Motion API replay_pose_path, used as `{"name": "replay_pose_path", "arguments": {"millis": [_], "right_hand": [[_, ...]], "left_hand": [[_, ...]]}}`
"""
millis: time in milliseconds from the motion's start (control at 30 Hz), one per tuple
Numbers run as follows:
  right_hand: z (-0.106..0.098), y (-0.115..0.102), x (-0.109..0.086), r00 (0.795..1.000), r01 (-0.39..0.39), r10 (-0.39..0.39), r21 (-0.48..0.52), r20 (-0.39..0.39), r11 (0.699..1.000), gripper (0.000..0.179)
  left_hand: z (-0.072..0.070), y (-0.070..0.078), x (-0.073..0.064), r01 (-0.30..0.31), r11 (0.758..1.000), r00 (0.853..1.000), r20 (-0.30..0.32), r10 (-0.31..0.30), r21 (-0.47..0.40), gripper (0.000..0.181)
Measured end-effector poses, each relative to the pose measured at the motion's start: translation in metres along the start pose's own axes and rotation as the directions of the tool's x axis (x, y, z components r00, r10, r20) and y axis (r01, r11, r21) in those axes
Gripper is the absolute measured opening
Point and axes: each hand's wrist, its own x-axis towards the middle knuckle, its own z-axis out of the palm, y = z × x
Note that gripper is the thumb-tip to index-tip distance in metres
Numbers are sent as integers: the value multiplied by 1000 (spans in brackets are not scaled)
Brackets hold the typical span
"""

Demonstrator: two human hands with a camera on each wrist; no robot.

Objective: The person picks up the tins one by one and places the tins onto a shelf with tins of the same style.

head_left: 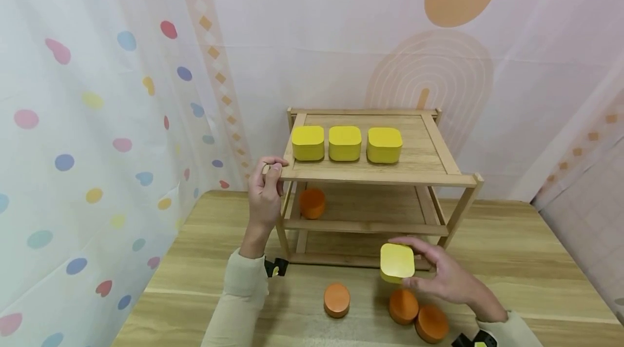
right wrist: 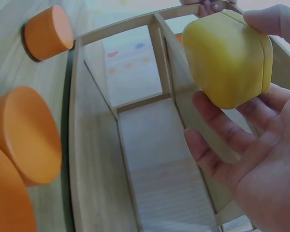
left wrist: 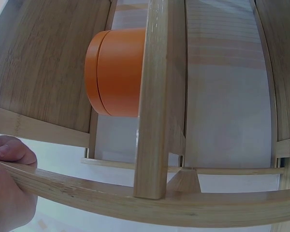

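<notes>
My right hand point(head_left: 446, 276) holds a yellow rounded-square tin point(head_left: 397, 262) in front of the wooden rack, above the table. In the right wrist view the thumb lies on one side of this tin point(right wrist: 227, 60) and fingers on the other, and a lid seam shows. My left hand point(head_left: 265, 190) grips the front left corner of the rack's top shelf point(head_left: 370, 175). Three like yellow tins point(head_left: 345, 144) stand in a row on that shelf. An orange round tin point(head_left: 312, 203) sits at the left of the middle shelf, its lid seam visible in the left wrist view.
Two orange round tins point(head_left: 403, 306) stand side by side on the wooden table point(head_left: 526, 260), below my right hand. Another orange round tin point(head_left: 337, 300) is farther left, before the rack's bottom shelf point(head_left: 331, 259). Patterned curtains point(head_left: 322, 38) hang behind the rack and along the left.
</notes>
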Motion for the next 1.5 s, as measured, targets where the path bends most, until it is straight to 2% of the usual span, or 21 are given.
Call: {"name": "replay_pose_path", "arguments": {"millis": [167,567,900,1033,1200,1267,1433,1500], "right_hand": [[-6,-6,2,1000,15,-14,6,-17,1000,61],[-21,-20,15,993,111,-112,-23,-23,994,63],[-38,-35,22,992,115,-118,-46,-53,992,67],[-43,-40,26,990,129,-130,-23,-54,991,68],[-50,-45,32,977,205,-203,14,-67,979,68],[-52,-48,34,977,201,-200,1,-69,980,68],[-58,-55,37,990,128,-129,-25,-52,992,69],[-61,-58,39,988,145,-145,-16,-45,989,69]], "left_hand": [[0,-1,-1,1,1000,1000,1,-1,7,27],[-2,-2,-3,4,1000,1000,-4,-4,26,27],[2,0,0,-6,1000,1000,5,6,11,27],[2,1,1,-9,1000,1000,7,9,3,27],[1,1,1,-18,1000,1000,9,18,8,27],[0,0,1,-21,1000,1000,9,21,11,27],[0,0,0,-19,1000,1000,9,19,11,27],[0,0,0,-18,1000,1000,8,18,11,27]]}}
